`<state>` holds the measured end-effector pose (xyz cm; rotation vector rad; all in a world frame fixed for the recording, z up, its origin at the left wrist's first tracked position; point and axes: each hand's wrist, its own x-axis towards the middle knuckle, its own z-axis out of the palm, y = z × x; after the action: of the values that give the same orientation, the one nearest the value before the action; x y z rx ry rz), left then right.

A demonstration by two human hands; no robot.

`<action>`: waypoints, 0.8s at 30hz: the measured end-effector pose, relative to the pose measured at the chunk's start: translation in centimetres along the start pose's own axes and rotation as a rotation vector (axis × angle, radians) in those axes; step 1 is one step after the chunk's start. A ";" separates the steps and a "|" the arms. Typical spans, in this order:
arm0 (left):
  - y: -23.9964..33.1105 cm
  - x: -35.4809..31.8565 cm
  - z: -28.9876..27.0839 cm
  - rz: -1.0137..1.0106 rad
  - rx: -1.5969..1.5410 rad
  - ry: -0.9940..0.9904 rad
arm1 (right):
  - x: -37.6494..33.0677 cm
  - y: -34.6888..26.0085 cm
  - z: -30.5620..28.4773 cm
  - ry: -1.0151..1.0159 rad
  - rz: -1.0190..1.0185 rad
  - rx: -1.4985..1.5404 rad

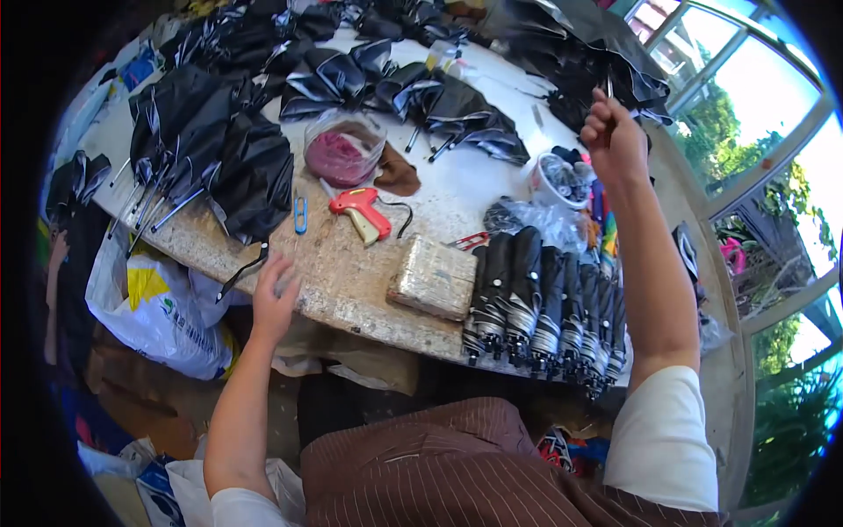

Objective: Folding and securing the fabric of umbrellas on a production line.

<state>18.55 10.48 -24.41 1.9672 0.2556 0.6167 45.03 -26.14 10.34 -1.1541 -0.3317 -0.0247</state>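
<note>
My right hand (pixel 615 140) is raised at the right, its fingers closed round the thin metal shaft of a black umbrella (pixel 606 48). The umbrella's canopy spreads loosely above that hand, dark with silvery parts. Low over the table's front edge, my left hand (pixel 277 294) holds nothing, its fingers loosely bent and apart. Just beside it lies a black strap (pixel 244 274) that hangs over the edge. Behind the left hand is a pile of loosely folded black umbrellas (pixel 211 158) with metal shafts pointing forward.
On the worn table (pixel 338 281) lie a red glue gun (pixel 362 213), blue thread snips (pixel 301 215), red snips (pixel 470 240), a bag of pink material (pixel 338 156) and a tape-wrapped block (pixel 433 277). Rolled umbrellas (pixel 527 290) line the front right. A white bag (pixel 162 307) stands below left.
</note>
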 end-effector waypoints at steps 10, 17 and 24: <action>15.1 -2.6 -4.9 0.007 -1.324 -0.320 | -24.9 2.9 6.0 -0.334 0.514 0.415; 15.2 -7.5 -1.9 -0.283 -1.402 0.164 | -35.0 11.7 5.1 -0.585 1.427 0.934; 18.3 -8.3 0.3 -0.566 -1.338 0.332 | -33.7 15.4 1.6 -0.823 1.033 0.167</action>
<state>10.13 -1.81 -10.89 0.4629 0.4296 0.5039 15.49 -23.45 -11.94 -1.0098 -0.4075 1.3836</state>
